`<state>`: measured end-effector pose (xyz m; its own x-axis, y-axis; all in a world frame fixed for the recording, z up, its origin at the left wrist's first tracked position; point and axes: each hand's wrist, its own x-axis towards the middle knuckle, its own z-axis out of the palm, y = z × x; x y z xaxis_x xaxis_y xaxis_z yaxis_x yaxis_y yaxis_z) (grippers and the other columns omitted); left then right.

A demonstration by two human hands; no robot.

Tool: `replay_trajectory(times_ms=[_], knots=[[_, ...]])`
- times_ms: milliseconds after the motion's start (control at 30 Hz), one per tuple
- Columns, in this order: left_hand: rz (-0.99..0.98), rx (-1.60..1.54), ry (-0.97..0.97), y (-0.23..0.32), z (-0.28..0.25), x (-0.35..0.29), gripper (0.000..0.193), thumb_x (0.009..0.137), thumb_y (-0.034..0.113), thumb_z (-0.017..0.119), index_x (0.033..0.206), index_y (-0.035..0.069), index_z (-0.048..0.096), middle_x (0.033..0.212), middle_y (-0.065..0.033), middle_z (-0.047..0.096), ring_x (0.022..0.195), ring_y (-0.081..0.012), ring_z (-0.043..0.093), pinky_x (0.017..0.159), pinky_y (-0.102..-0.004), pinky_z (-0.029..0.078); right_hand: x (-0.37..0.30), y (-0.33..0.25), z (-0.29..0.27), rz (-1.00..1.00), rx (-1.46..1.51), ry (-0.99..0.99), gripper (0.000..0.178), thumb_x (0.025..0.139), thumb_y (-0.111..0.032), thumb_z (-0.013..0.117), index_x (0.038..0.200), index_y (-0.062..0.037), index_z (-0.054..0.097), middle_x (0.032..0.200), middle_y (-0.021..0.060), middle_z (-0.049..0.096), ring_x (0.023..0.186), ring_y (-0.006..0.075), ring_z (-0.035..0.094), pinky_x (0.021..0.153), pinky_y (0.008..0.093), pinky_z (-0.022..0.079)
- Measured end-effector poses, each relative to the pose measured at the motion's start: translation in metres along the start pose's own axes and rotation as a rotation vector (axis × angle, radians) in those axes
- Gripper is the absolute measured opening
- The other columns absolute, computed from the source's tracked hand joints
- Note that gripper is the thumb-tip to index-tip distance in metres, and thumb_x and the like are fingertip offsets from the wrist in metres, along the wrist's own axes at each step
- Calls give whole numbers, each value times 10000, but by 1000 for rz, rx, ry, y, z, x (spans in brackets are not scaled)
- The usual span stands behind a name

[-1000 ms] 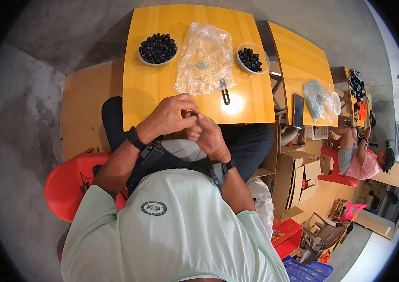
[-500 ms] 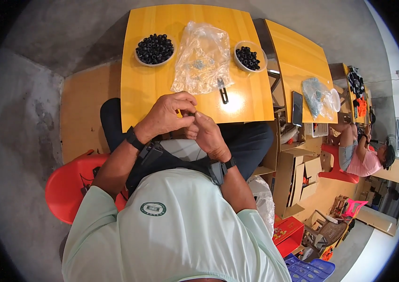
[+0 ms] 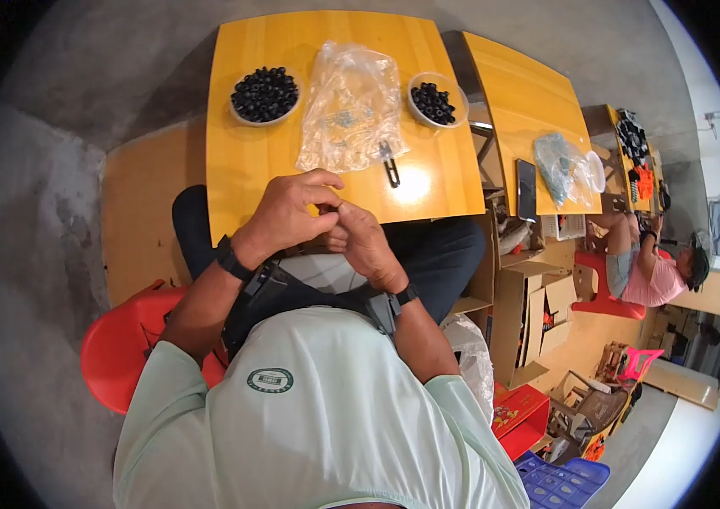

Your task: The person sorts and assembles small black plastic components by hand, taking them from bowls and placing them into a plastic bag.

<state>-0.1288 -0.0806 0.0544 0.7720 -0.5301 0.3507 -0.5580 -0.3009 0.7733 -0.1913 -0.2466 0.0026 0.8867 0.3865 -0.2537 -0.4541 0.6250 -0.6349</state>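
My left hand (image 3: 290, 212) and my right hand (image 3: 363, 240) meet just off the near edge of the yellow table (image 3: 249, 182). Their fingertips are pinched together around something small and dark that the fingers mostly cover. Beyond them lies a crumpled clear plastic bag (image 3: 351, 97) with small shiny pieces in it. A narrow black slotted part (image 3: 389, 165) rests at the bag's near right corner. To the left of the bag stands a round tub (image 3: 265, 96) full of small black ring-shaped pieces. On its right, a second tub (image 3: 434, 103) holds fewer of the same pieces.
On the neighbouring table (image 3: 521, 93) lie a dark phone (image 3: 526, 191), a clear bag of small parts (image 3: 559, 170) and a white cup (image 3: 595, 172). Open cardboard boxes (image 3: 534, 322) stand on the floor to the right. Farther right, a person in pink (image 3: 661, 280) sits on a red stool.
The whole view has shifted slightly, so the table and tubs sit a little farther left. My hands stay pinched together in nearly the same pose.
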Motion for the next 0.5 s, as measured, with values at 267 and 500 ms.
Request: replay_trajectory(times_ms=[267,500], knots=[[-115,-37,-60,2,0,0,137,740,69,714,864,11,717,1055,-122,702,890,-248,702,764,-307,543,0,-1,-1,22,63,18,318,1039,-365,475,1040,-64,576,670,-57,377,575,66,290,527,224,249],[-61,-191,-43,-6,7,4,141,762,56,701,885,-11,688,955,-102,702,784,-203,688,702,-291,543,1,-2,-5,20,103,4,313,1042,-357,467,1033,-63,571,669,-55,373,574,69,288,527,230,250]])
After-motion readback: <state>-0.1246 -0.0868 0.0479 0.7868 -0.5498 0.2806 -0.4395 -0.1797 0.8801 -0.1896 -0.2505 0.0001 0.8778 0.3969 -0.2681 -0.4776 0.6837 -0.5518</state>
